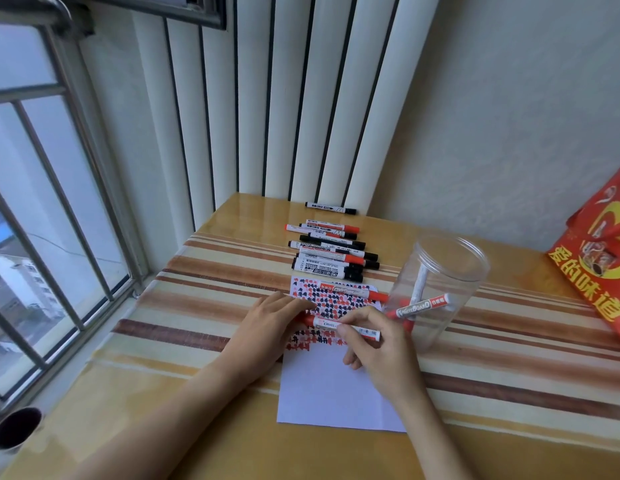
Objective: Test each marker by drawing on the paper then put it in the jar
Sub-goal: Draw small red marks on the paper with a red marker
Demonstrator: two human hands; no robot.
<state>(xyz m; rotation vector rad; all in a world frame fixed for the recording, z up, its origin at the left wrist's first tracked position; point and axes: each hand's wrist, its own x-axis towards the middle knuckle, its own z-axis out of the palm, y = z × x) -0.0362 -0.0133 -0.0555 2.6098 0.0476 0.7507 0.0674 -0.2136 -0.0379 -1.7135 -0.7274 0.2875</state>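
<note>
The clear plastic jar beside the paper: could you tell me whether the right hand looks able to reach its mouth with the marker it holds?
Probably yes. The right hand grips a red-capped white marker just beside the clear plastic jar, whose open mouth has nothing over it.

The white paper [336, 386] lies flat, its far half full of small red and black marks. A red marker [343, 326] lies across it, and another red one [353, 292] sits on its far edge. Behind the paper waits a bunch of red and black markers [331, 252] — to its right stands a clear jar [436, 289] with a few markers inside.

Markers [331, 249] behind paper [336, 386] — jar [440, 285] to its rt.
</note>
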